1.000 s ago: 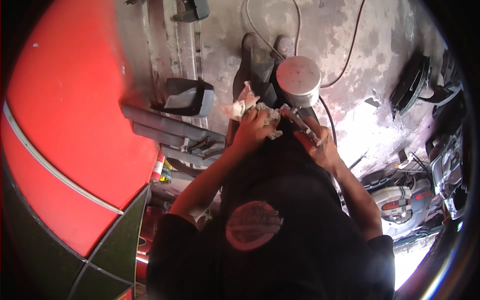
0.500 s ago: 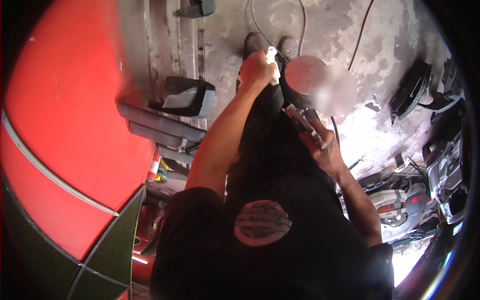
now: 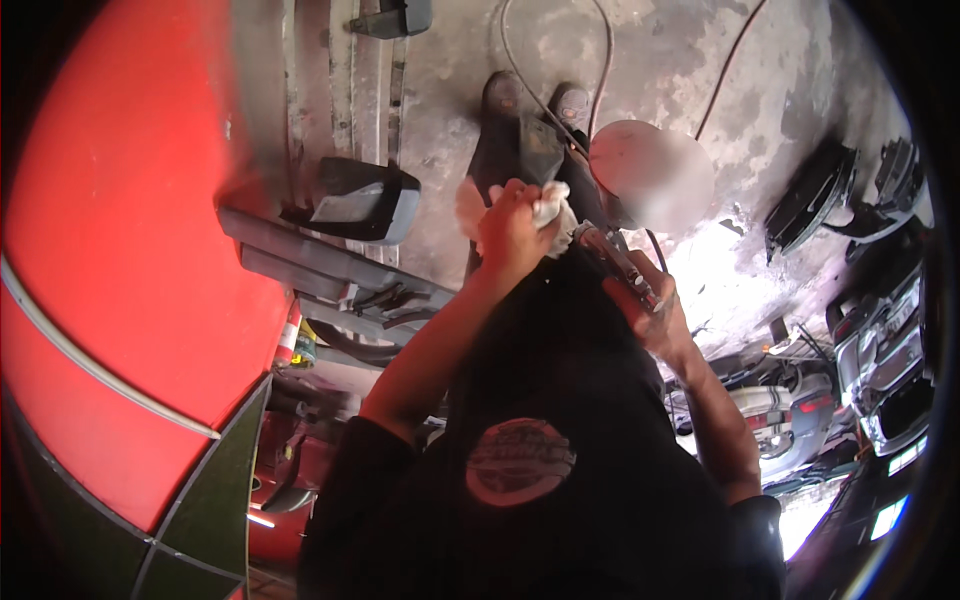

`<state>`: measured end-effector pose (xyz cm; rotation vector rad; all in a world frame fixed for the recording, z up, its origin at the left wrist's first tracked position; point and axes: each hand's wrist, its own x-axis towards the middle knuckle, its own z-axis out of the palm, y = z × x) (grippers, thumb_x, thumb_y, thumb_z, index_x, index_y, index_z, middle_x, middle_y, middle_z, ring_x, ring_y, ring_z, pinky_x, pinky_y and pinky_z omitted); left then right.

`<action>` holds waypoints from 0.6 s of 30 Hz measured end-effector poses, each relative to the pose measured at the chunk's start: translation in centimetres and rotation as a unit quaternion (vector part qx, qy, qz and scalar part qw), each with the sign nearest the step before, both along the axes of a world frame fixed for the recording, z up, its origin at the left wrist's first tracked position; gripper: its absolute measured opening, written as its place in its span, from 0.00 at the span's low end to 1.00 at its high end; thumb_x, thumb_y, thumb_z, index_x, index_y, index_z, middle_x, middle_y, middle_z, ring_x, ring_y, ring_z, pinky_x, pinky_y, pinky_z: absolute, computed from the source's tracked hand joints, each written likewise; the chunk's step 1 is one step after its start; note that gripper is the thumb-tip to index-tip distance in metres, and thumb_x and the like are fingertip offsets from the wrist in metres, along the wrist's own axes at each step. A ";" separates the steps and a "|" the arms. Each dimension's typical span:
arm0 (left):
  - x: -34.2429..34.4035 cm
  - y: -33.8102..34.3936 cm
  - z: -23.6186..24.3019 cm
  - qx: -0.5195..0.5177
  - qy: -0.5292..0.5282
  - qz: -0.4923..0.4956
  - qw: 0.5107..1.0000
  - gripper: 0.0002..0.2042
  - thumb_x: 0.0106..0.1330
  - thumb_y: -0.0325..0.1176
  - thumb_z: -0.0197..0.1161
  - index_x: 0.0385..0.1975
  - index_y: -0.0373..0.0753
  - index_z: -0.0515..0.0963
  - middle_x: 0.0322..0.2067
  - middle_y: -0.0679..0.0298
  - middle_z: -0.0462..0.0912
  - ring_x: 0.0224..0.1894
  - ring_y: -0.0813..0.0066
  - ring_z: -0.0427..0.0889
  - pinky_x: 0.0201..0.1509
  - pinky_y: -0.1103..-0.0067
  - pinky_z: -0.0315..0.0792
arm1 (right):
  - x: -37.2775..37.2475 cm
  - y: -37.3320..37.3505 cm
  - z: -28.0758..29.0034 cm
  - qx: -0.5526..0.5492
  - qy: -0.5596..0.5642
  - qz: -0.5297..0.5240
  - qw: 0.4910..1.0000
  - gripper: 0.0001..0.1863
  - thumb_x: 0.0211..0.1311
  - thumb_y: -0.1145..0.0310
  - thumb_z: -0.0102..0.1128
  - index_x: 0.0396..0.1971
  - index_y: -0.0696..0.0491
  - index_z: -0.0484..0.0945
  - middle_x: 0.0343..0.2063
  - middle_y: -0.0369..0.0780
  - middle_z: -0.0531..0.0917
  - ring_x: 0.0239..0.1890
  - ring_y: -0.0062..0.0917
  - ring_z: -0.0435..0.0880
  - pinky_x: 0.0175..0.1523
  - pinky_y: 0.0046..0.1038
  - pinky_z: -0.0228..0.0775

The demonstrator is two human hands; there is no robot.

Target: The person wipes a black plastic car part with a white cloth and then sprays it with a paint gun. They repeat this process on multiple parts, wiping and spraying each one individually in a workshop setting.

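Note:
My left hand (image 3: 512,238) is closed round a crumpled white cloth (image 3: 553,208), in front of my dark trousers. Parts of the cloth stick out on both sides of the fist. Just beyond it, over my legs, is a dark grey angular piece (image 3: 541,148); what supports it is hidden. On the right, my right hand (image 3: 655,312) grips a metal spray gun (image 3: 622,268) with small knobs along its body. The gun points up and left toward the cloth, and its handle is hidden by the fingers. A pale round disc (image 3: 640,165), partly blurred, lies beyond the gun.
Thin hoses (image 3: 604,60) run over the stained floor (image 3: 660,60). At left are a large red panel (image 3: 130,220), a dark mirror-like housing (image 3: 365,200) and a long grey trim piece (image 3: 300,245). Black car parts (image 3: 815,200) and lamps (image 3: 775,420) lie at right.
My left hand has come back toward my body with the cloth, which now looks more spread out. The dark grey piece shows more clearly. My right hand has barely moved.

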<state>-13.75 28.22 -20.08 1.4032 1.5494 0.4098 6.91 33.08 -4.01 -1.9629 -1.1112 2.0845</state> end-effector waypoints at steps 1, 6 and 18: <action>0.2 1.5 -0.5 -0.049 -0.013 0.059 0.997 0.12 0.56 0.29 0.72 0.42 0.43 0.85 0.37 0.58 0.81 0.45 0.49 0.84 0.47 0.59 0.77 | -0.1 0.2 -0.8 -0.002 -0.002 0.024 1.000 0.21 0.69 0.76 0.61 0.61 0.58 0.79 0.41 0.40 0.87 0.40 0.20 0.79 0.48 0.27 0.72; -1.0 7.1 -5.3 -0.218 0.074 0.084 0.969 0.16 0.59 0.37 0.71 0.46 0.38 0.83 0.43 0.51 0.85 0.47 0.51 0.86 0.50 0.63 0.78 | -1.8 2.0 -4.7 0.088 0.021 0.035 0.995 0.23 0.67 0.76 0.64 0.62 0.54 0.78 0.42 0.48 0.89 0.46 0.37 0.88 0.50 0.34 0.76; -4.2 -1.9 -4.4 -0.274 -0.468 0.506 0.671 0.11 0.69 0.27 0.66 0.47 0.36 0.73 0.28 0.63 0.78 0.21 0.74 0.80 0.22 0.75 0.79 | -17.1 11.4 -26.1 0.196 -0.015 0.263 0.945 0.24 0.66 0.62 0.71 0.61 0.50 0.79 0.34 0.52 0.88 0.39 0.46 0.90 0.45 0.41 0.77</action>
